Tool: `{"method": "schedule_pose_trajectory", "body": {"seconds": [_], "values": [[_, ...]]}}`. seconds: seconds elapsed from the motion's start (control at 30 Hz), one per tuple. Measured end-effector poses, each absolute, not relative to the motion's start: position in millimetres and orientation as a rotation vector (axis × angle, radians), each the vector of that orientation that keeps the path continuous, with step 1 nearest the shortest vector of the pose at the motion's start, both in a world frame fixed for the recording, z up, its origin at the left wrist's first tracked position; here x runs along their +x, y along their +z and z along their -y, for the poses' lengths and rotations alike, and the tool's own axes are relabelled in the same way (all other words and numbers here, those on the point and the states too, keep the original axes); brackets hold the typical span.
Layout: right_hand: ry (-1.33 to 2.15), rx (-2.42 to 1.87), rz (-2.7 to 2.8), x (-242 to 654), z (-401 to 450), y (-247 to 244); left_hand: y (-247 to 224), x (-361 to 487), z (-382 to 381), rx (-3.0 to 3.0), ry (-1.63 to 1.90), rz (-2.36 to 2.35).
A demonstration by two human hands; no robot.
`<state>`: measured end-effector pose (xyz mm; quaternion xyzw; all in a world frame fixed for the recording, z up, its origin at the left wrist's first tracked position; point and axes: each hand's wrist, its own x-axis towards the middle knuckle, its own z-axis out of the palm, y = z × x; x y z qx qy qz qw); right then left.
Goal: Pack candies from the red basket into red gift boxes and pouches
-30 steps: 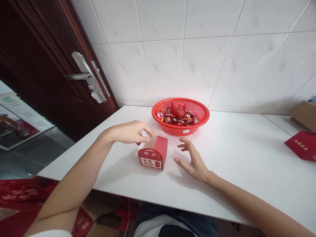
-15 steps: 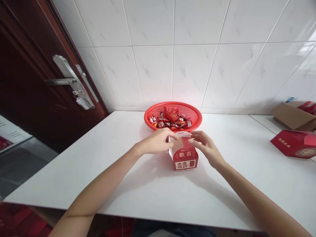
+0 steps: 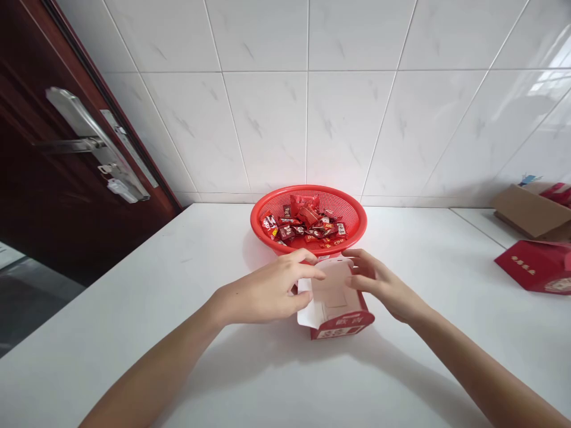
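Observation:
A small red and white paper box stands on the white counter, its top open and its white inside bare. Its front panel bears gold and white characters and leans outward. My left hand is at the box's left flap, thumb and fingers spread apart over its edge. On the other side, my right hand reaches the right wall with parted fingers, the thumb over the opening. Whether its fingertips press the wall is hard to tell. Just behind the box, a red plastic basket holds several wrapped candies.
A larger red box lies at the right, in front of a brown cardboard box. White tiles rise behind the counter. A dark red door with a metal handle stands at the left.
The box's top has opened wider, showing its white inside, and its front panel has tipped outward. My hands have moved apart slightly with the flaps. The camera view has come closer.

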<state>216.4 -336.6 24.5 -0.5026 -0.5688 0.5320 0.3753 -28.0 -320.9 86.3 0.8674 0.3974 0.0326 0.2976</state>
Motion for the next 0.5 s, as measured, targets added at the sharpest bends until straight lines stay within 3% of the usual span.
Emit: {"method": "schedule_pose_trajectory", "body": {"seconds": [0.17,0.37,0.43,0.5], "values": [[1.415,-1.126,1.481,243,338,22,92,-44,315,2.326,-0.193,-1.103],[1.636,-0.962,1.470,250,336,-4,92,-51,307,2.279,-0.263,-1.070],[1.544,-1.015,1.558,253,339,2,96,-56,307,2.287,-0.229,-1.030],[1.237,-1.077,1.704,262,345,18,106,-68,312,2.319,-0.117,-1.050]]}}
